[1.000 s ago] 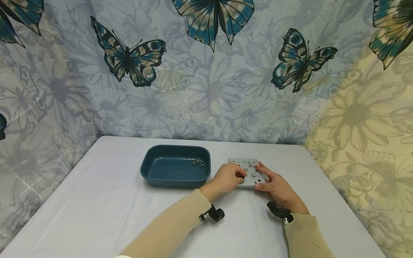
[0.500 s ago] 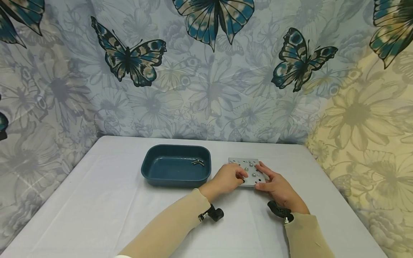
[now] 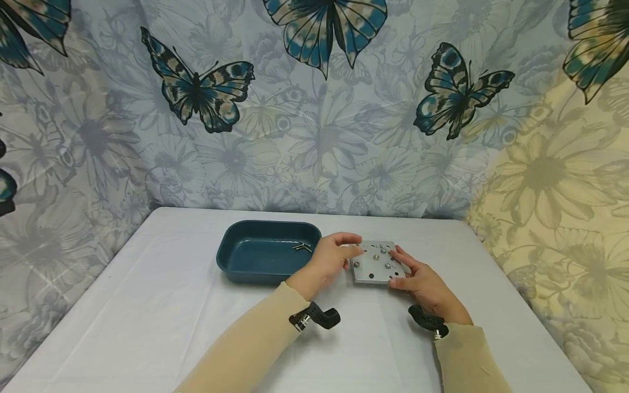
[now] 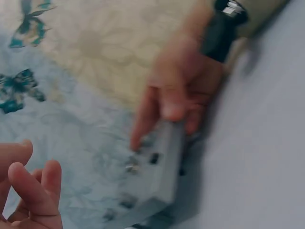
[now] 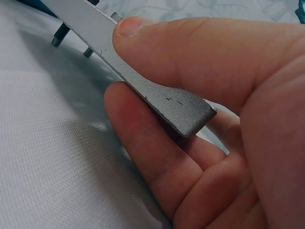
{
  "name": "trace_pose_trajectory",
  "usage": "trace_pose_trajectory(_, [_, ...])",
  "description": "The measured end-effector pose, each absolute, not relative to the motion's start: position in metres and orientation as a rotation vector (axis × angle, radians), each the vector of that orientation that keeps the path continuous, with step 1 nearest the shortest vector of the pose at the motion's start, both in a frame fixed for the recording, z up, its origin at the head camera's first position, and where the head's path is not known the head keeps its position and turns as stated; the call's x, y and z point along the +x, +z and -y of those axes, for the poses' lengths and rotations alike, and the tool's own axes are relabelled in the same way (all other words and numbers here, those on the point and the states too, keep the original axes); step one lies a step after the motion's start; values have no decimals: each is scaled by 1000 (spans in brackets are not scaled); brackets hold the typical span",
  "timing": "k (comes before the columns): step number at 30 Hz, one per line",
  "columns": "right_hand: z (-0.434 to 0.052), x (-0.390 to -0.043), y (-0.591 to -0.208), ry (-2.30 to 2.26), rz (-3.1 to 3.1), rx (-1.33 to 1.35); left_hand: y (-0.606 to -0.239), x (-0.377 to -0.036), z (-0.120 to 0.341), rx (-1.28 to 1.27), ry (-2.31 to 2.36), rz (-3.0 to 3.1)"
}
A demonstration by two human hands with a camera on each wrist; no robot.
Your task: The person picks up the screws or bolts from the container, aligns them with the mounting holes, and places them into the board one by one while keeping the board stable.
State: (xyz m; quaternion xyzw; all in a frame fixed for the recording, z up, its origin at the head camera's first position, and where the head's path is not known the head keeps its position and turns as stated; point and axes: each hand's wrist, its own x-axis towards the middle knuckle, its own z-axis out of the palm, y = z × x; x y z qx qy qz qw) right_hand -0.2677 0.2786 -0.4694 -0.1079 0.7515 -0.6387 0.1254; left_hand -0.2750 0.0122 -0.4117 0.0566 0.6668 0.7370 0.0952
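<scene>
Just right of the teal tray [image 3: 267,256], on the white-covered table [image 3: 147,316], lay the grey metal plate [image 3: 375,265], its near right corner tipped up and pinched in the right hand [image 3: 422,286]: the thumb [image 5: 190,52] pressed on top and the fingers [image 5: 152,152] curled beneath, as the right wrist view showed plainly. Several screws [image 3: 382,252] stood in the plate's holes, and their threaded ends [image 5: 58,37] poked out below it, clear of the cloth. The left hand [image 3: 331,256] hovered between the tray and the plate's left edge, its fingers [image 4: 33,191] loosely bent and holding nothing that could be seen, though the fingertips sat close enough to the plate's far left corner that contact could not be ruled out. To work the screws well, it seemed wise to keep the right hand's pinch firm and the plate tilted only enough for the screw tips to clear the table, so the left fingers could turn one head at a time without the plate skidding. Two loose screws [image 3: 301,247] lay in the tray's far right corner. Behind the tray, pale fabric printed with flowers and blue butterflies [image 3: 196,87] hung round the table on all sides, turning yellowish to the right.
</scene>
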Motion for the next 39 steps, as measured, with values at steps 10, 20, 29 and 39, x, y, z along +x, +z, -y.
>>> trace_pose_trajectory(10, [-276, -266, -467, -1850, -2180, -309, -381, -303, 71, 1, 2229, -2021])
trace_pose_trajectory(20, [-278, -264, -465, -1850, -2195, -309, -406, -316, 116, 220, 1506, -2509])
trace_pose_trajectory(29, [-274, -266, -469, -1865, -2170, -306, -431, -323, 124, 375, 1238, -2659])
trace_pose_trajectory(39, [-276, -264, -467, -1866, -2179, -298, -433, -324, 118, 508, 897, -2821])
